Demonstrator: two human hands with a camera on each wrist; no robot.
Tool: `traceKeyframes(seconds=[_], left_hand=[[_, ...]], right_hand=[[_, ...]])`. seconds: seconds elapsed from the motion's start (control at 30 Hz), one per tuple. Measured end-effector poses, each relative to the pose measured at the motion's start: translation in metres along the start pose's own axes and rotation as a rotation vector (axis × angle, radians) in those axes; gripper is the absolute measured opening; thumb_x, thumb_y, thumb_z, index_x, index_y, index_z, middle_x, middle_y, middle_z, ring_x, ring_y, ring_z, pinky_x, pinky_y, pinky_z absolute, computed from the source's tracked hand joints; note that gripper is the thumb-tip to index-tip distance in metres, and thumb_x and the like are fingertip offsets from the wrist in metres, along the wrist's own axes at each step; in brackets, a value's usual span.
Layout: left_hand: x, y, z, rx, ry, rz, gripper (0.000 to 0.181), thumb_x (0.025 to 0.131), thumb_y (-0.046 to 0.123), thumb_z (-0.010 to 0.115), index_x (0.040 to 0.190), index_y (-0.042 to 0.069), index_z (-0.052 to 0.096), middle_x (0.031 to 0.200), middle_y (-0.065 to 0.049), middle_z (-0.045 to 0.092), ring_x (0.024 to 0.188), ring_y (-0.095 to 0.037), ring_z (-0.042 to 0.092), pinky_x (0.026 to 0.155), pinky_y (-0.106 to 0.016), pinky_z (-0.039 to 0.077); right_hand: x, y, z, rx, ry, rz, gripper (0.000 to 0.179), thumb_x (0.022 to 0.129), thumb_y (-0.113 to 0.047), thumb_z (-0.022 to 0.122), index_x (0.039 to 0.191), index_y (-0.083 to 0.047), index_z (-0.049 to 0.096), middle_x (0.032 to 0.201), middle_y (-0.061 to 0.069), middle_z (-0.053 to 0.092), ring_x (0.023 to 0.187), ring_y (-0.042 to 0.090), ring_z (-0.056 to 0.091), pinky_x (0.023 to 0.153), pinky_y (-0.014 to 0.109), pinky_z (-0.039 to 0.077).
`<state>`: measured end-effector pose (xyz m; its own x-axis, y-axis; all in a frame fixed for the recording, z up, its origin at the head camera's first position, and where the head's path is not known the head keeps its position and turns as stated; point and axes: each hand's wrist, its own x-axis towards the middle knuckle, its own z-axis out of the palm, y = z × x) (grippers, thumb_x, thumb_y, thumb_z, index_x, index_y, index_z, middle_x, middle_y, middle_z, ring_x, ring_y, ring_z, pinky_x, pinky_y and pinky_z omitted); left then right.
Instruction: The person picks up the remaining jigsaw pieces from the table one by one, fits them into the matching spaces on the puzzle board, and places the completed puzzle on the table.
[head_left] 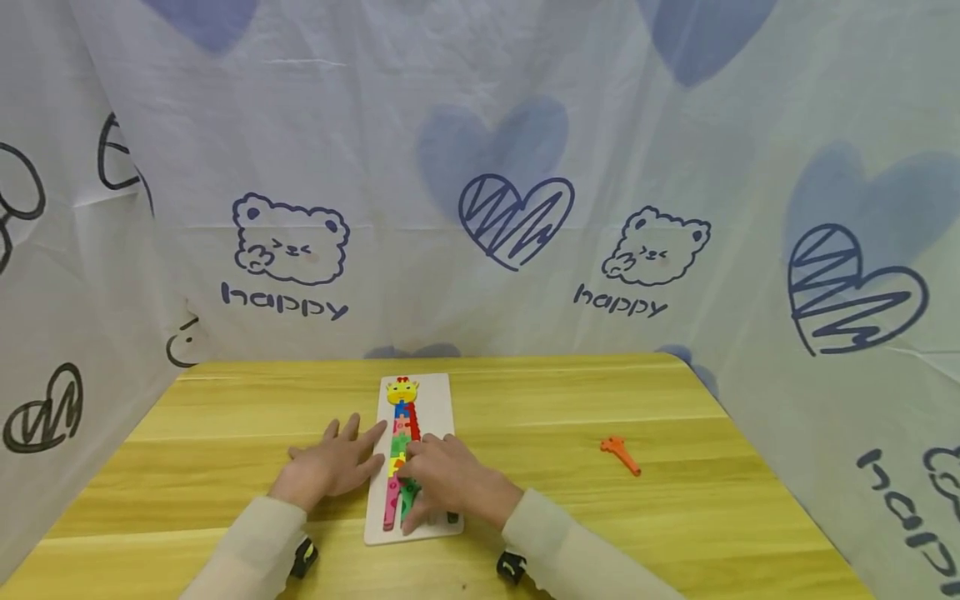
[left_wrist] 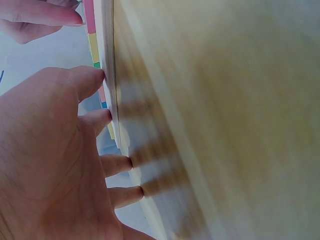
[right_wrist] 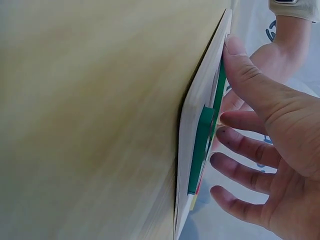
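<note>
A white board (head_left: 435, 393) lies on the table, bearing a giraffe jigsaw puzzle (head_left: 401, 429) of coloured pieces with a yellow head at the far end. My left hand (head_left: 330, 467) is spread beside the board, its thumb and index fingertip at the long edge. Over the near half of the puzzle, my right hand (head_left: 453, 477) has its thumb at a green piece (right_wrist: 220, 87) by the board's near end. Its other fingers are loosely bent and hide part of the puzzle. Another green piece (right_wrist: 200, 150) is near the board's right edge.
A small long orange piece (head_left: 620, 456) with a knobbed end lies apart on the wooden table (head_left: 540, 400), to the right. Behind and at the sides hangs a white cloth (head_left: 405, 292) printed with hearts and bears.
</note>
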<state>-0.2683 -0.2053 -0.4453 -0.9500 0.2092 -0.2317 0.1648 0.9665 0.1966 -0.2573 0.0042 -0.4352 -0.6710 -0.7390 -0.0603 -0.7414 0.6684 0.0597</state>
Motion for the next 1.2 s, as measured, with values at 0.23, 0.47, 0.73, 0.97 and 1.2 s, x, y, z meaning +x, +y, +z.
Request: traceKeyframes(seconds=[0.23, 0.47, 0.73, 0.97, 1.2], left_hand=[[0.000, 0.001, 0.000, 0.002, -0.005, -0.001, 0.063, 0.106, 0.050, 0.045, 0.163, 0.026, 0.031, 0.169, -0.026, 0.022, 0.150, -0.062, 0.022, 0.092, -0.097, 0.023], [0.001, 0.002, 0.000, 0.005, -0.012, -0.018, 0.064, 0.106, 0.051, 0.045, 0.163, 0.026, 0.031, 0.170, -0.026, 0.022, 0.151, -0.062, 0.021, 0.094, -0.097, 0.023], [0.003, 0.001, 0.002, 0.006, -0.004, -0.016, 0.063, 0.106, 0.051, 0.044, 0.163, 0.026, 0.031, 0.170, -0.025, 0.021, 0.152, -0.060, 0.020, 0.094, -0.097, 0.023], [0.003, -0.001, 0.000, -0.001, 0.001, -0.015, 0.064, 0.106, 0.052, 0.044, 0.163, 0.027, 0.030, 0.170, -0.025, 0.021, 0.152, -0.060, 0.019, 0.094, -0.097, 0.021], [0.001, 0.000, -0.001, -0.005, -0.007, -0.017, 0.064, 0.106, 0.052, 0.044, 0.164, 0.028, 0.030, 0.170, -0.024, 0.021, 0.152, -0.060, 0.019, 0.095, -0.097, 0.020]], right_hand=[[-0.003, 0.010, 0.001, 0.015, 0.049, -0.052, 0.070, 0.074, -0.074, 0.075, 0.130, -0.031, 0.073, 0.125, -0.006, 0.069, 0.098, 0.010, 0.056, 0.079, 0.024, 0.049], [-0.023, 0.028, -0.007, 0.081, 0.082, -0.108, 0.058, 0.091, -0.061, 0.068, 0.139, -0.030, 0.065, 0.145, -0.004, 0.061, 0.129, 0.017, 0.056, 0.106, 0.038, 0.051], [-0.050, 0.060, -0.008, 0.070, 0.078, -0.111, 0.052, 0.096, -0.052, 0.068, 0.144, -0.031, 0.061, 0.156, -0.002, 0.053, 0.141, 0.022, 0.051, 0.115, 0.046, 0.048], [-0.076, 0.090, -0.008, 0.087, 0.079, -0.091, 0.054, 0.095, -0.046, 0.072, 0.144, -0.024, 0.062, 0.156, 0.005, 0.054, 0.140, 0.026, 0.051, 0.112, 0.051, 0.047], [-0.095, 0.111, -0.007, 0.088, 0.088, -0.066, 0.055, 0.093, -0.045, 0.075, 0.142, -0.022, 0.063, 0.154, 0.006, 0.056, 0.138, 0.028, 0.052, 0.110, 0.053, 0.047]])
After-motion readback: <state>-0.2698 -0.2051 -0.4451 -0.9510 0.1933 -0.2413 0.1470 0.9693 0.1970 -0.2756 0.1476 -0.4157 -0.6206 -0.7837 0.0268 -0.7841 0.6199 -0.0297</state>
